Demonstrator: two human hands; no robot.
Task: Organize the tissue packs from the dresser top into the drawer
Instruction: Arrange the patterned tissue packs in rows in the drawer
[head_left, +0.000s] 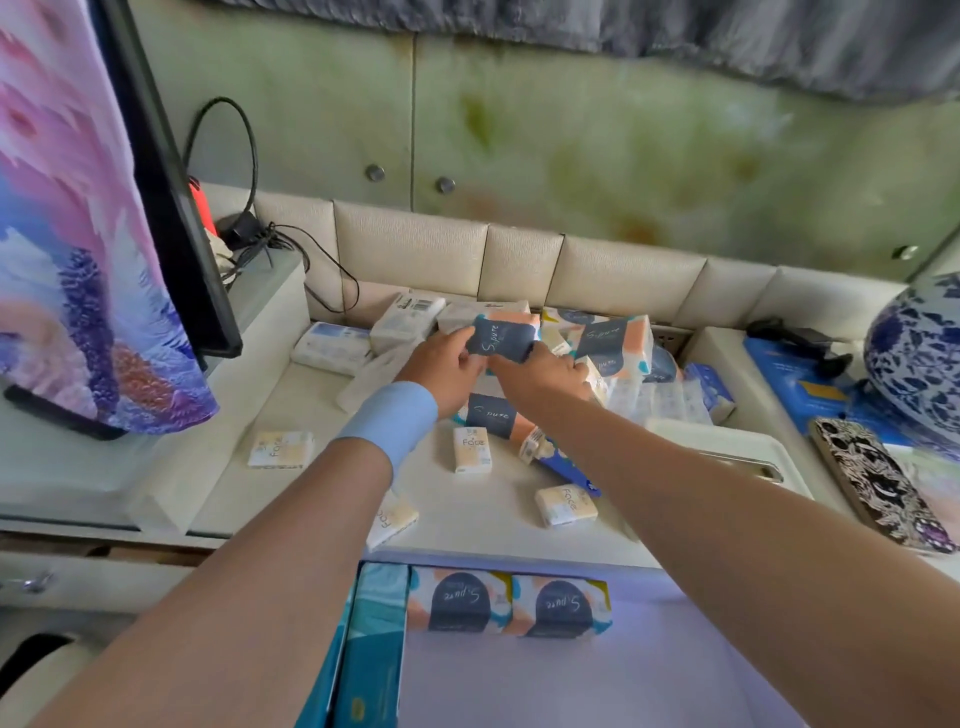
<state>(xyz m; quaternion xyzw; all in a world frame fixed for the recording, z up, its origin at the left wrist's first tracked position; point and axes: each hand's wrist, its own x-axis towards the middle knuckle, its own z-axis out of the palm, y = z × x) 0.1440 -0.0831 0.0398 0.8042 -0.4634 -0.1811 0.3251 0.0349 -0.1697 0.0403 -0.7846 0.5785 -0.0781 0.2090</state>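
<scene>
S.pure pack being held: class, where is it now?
Head view, centre: the S.pure pack is held between left hand and right hand, above the dresser-top pile.

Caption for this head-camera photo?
Left hand and right hand grip a tissue pack over the dresser; two packs sit in the drawer.

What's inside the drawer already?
Two S.pure packs sit side by side at the drawer's back edge, with a teal box left of them. The arms cover the corners, so anything there is hidden.
</scene>
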